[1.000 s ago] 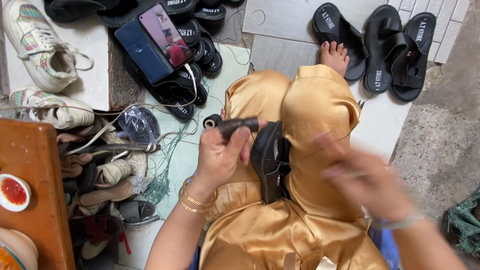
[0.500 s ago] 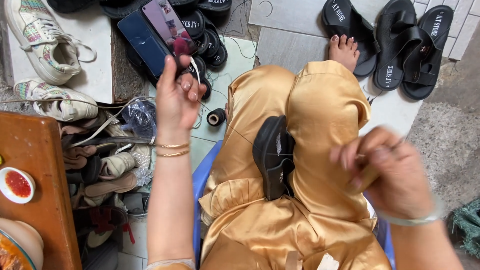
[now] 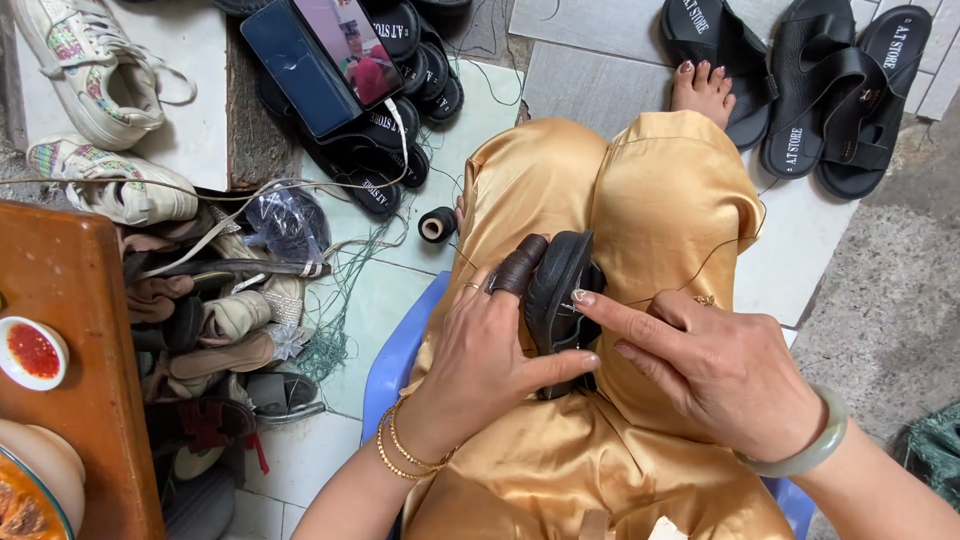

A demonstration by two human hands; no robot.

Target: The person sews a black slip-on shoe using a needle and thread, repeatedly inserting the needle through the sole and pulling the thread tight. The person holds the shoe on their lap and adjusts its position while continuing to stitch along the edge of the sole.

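A black sandal (image 3: 556, 300) stands on edge between my knees, on gold trousers (image 3: 650, 190). My left hand (image 3: 490, 355) grips it from the left, thumb across its lower side. A brown leather guard (image 3: 520, 265) covers that hand's index finger. My right hand (image 3: 715, 365) comes in from the right, its index fingertip touching the sandal's edge and the other fingers curled. A thin dark thread (image 3: 725, 248) runs from those curled fingers up over my right knee.
A phone (image 3: 320, 55) with a lit screen leans on a heap of black sandals (image 3: 400, 150). A black thread spool (image 3: 437, 224) lies on the tiles. White sneakers (image 3: 90, 60), a shoe pile (image 3: 220, 330), a wooden table (image 3: 70, 300) with a red sauce dish (image 3: 32, 352), more sandals (image 3: 840, 90).
My left hand went out to the phone, then came back and gripped the sandal. My right hand moved left from its raised position onto the sandal's edge.
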